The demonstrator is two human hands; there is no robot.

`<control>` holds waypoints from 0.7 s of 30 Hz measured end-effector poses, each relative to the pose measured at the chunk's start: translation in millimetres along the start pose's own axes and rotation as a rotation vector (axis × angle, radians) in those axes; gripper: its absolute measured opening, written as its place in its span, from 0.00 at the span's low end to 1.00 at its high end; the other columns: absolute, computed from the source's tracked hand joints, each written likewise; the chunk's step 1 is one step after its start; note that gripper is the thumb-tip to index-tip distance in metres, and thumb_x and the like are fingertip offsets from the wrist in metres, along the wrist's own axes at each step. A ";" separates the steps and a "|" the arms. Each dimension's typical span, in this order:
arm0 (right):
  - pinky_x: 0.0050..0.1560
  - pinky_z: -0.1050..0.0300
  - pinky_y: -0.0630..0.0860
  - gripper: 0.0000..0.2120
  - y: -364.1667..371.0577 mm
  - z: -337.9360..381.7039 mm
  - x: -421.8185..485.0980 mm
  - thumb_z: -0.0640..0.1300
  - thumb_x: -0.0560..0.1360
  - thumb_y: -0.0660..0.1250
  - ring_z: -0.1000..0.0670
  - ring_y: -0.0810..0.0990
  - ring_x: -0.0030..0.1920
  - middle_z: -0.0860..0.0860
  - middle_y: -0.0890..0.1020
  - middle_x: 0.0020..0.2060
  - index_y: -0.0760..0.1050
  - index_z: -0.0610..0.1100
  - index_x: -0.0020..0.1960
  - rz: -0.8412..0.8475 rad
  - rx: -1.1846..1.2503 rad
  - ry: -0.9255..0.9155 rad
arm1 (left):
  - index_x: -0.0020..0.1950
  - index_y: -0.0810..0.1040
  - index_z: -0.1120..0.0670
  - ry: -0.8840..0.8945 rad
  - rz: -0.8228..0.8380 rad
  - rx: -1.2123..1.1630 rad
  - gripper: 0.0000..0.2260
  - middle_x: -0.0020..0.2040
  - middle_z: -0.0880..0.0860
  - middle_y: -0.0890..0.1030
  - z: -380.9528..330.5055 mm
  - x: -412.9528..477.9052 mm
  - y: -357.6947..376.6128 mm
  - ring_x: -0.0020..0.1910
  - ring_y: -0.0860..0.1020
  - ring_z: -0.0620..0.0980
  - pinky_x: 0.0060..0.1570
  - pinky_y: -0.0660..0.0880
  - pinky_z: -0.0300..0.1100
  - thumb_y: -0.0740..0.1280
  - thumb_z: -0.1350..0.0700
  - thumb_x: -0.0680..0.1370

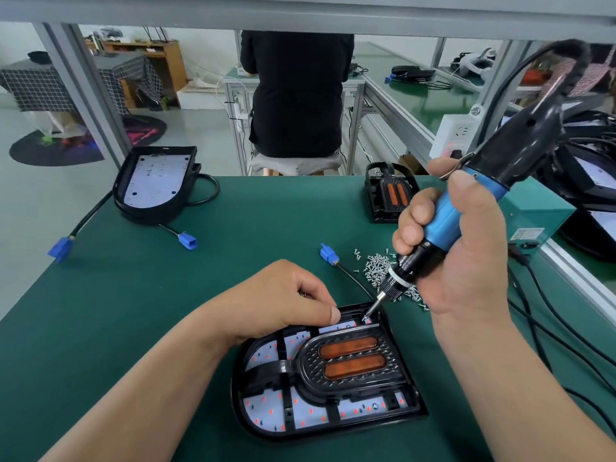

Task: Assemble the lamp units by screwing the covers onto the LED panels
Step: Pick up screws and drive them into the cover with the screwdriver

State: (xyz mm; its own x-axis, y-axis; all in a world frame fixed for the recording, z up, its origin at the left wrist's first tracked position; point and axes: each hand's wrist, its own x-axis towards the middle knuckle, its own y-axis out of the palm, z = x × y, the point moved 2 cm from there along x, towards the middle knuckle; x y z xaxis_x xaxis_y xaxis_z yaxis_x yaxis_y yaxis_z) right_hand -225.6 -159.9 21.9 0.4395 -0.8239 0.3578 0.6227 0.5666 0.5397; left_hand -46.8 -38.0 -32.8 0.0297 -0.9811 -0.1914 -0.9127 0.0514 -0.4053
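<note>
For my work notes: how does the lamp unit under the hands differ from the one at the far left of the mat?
The near lamp unit carries a black cover with two orange strips; the far lamp unit shows a bare white panel. The near one's panel has red dots, the far one's none. The screwdriver touches the near one only. Both have black housings.

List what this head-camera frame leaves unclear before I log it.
Head view, bit tip: whether a screw sits under the electric screwdriver on the lamp unit is too small to tell.
Head view: whether the left hand pinches anything is hidden by its own curled fingers.
Head view: the teal box label is too small to read.
Head view: the right-edge lamp units are cut off by the frame and partly blocked by the screwdriver.
</note>
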 end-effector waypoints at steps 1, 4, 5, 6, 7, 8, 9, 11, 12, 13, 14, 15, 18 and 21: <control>0.31 0.58 0.71 0.11 0.3 -0.3 -0.3 0.52 0.77 0.68 0.50 0.73 0.28 0.49 0.74 0.34 0.77 0.48 0.56 0.004 -0.006 0.002 | 0.44 0.89 0.53 0.001 0.000 0.003 0.04 0.39 0.45 0.87 -0.4 0.2 0.0 0.38 0.81 0.37 0.42 0.75 0.31 0.77 0.54 0.76; 0.31 0.57 0.71 0.11 1.2 -1.2 -0.7 0.51 0.77 0.68 0.49 0.73 0.28 0.49 0.73 0.34 0.77 0.47 0.57 0.018 -0.018 0.004 | 0.44 0.88 0.53 0.001 0.000 -0.006 0.05 0.39 0.46 0.87 -1.3 0.7 0.9 0.38 0.80 0.38 0.43 0.75 0.33 0.77 0.53 0.76; 0.32 0.57 0.71 0.11 1.5 -1.1 -1.2 0.51 0.78 0.68 0.49 0.73 0.28 0.49 0.74 0.34 0.77 0.47 0.57 0.025 -0.023 0.001 | 0.44 0.88 0.53 0.001 -0.001 -0.004 0.06 0.39 0.46 0.87 -1.5 0.3 1.4 0.38 0.80 0.39 0.44 0.75 0.34 0.76 0.52 0.75; 0.32 0.57 0.71 0.11 2.3 -1.1 -1.7 0.51 0.78 0.68 0.49 0.73 0.28 0.48 0.74 0.34 0.77 0.47 0.57 0.036 -0.029 -0.002 | 0.44 0.88 0.53 0.001 -0.006 0.004 0.06 0.39 0.46 0.86 -1.5 0.1 1.7 0.38 0.79 0.40 0.44 0.75 0.35 0.76 0.51 0.74; 0.32 0.57 0.72 0.11 3.4 -1.0 -2.6 0.50 0.78 0.68 0.49 0.73 0.28 0.48 0.74 0.34 0.77 0.47 0.58 0.052 -0.036 -0.005 | 0.44 0.88 0.52 0.000 -0.012 0.019 0.06 0.38 0.46 0.86 -1.3 -0.1 2.2 0.37 0.78 0.41 0.44 0.74 0.36 0.76 0.50 0.74; 0.32 0.57 0.72 0.11 4.7 -0.9 -3.5 0.50 0.78 0.68 0.48 0.73 0.28 0.48 0.74 0.34 0.77 0.47 0.58 0.071 -0.043 -0.009 | 0.44 0.88 0.52 -0.002 -0.019 0.037 0.06 0.37 0.46 0.84 -0.9 0.1 2.7 0.36 0.76 0.42 0.43 0.73 0.37 0.76 0.50 0.74; 0.31 0.57 0.72 0.11 6.1 -0.8 -4.8 0.50 0.78 0.68 0.48 0.73 0.28 0.48 0.74 0.34 0.78 0.47 0.58 0.094 -0.052 -0.013 | 0.43 0.88 0.51 -0.002 -0.026 0.054 0.05 0.35 0.46 0.82 -1.0 0.5 3.4 0.35 0.75 0.42 0.41 0.72 0.37 0.76 0.51 0.75; 0.31 0.56 0.73 0.10 10.2 -0.6 -7.0 0.49 0.78 0.67 0.47 0.73 0.27 0.47 0.74 0.33 0.78 0.47 0.58 0.145 -0.073 -0.020 | 0.42 0.87 0.51 0.002 -0.042 0.094 0.05 0.31 0.44 0.78 -1.5 1.5 4.9 0.31 0.71 0.42 0.36 0.69 0.34 0.75 0.52 0.76; 0.31 0.55 0.73 0.10 12.8 -1.0 -8.2 0.48 0.78 0.67 0.47 0.73 0.27 0.47 0.74 0.33 0.78 0.47 0.58 0.166 -0.086 -0.020 | 0.42 0.86 0.52 0.004 -0.047 0.115 0.05 0.29 0.44 0.76 -1.6 2.0 5.7 0.29 0.69 0.42 0.34 0.68 0.33 0.75 0.53 0.76; 0.30 0.55 0.73 0.11 15.1 -1.7 -9.4 0.47 0.77 0.67 0.46 0.73 0.26 0.47 0.73 0.33 0.78 0.47 0.58 0.182 -0.101 -0.021 | 0.41 0.86 0.52 0.004 -0.051 0.127 0.05 0.28 0.43 0.74 -1.7 2.4 6.3 0.28 0.68 0.41 0.32 0.67 0.32 0.75 0.53 0.76; 0.30 0.55 0.73 0.11 17.6 -2.5 -10.3 0.47 0.77 0.68 0.46 0.73 0.26 0.47 0.73 0.33 0.78 0.47 0.58 0.196 -0.119 -0.023 | 0.41 0.86 0.53 0.003 -0.055 0.131 0.06 0.27 0.43 0.73 -1.3 2.4 6.7 0.27 0.67 0.41 0.31 0.66 0.32 0.75 0.53 0.77; 0.30 0.55 0.73 0.11 19.8 -3.3 -11.1 0.46 0.77 0.68 0.46 0.73 0.26 0.47 0.74 0.33 0.78 0.47 0.58 0.204 -0.137 -0.026 | 0.41 0.85 0.53 0.002 -0.055 0.130 0.06 0.27 0.43 0.73 -0.9 2.2 6.6 0.27 0.67 0.41 0.30 0.65 0.32 0.76 0.54 0.77; 0.30 0.53 0.73 0.10 22.9 -4.1 -10.7 0.46 0.75 0.69 0.45 0.72 0.26 0.47 0.74 0.32 0.77 0.48 0.56 0.177 -0.183 -0.018 | 0.41 0.85 0.53 0.003 -0.045 0.130 0.07 0.28 0.46 0.72 0.3 2.4 7.2 0.28 0.66 0.44 0.31 0.65 0.35 0.75 0.53 0.77; 0.29 0.53 0.72 0.07 23.5 -4.1 -9.0 0.47 0.75 0.69 0.45 0.71 0.25 0.46 0.73 0.32 0.79 0.50 0.53 0.158 -0.181 0.004 | 0.42 0.85 0.53 0.000 -0.054 0.131 0.06 0.29 0.47 0.73 1.3 3.6 7.1 0.29 0.67 0.44 0.32 0.66 0.37 0.76 0.53 0.77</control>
State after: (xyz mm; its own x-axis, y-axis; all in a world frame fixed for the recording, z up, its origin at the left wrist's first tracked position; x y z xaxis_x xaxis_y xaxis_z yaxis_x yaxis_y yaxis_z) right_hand -212.2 -139.2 28.2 0.5430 -0.7250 0.4237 0.6516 0.6821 0.3320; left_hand -52.6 -41.0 -37.5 0.0775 -0.9830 -0.1665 -0.8487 0.0226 -0.5284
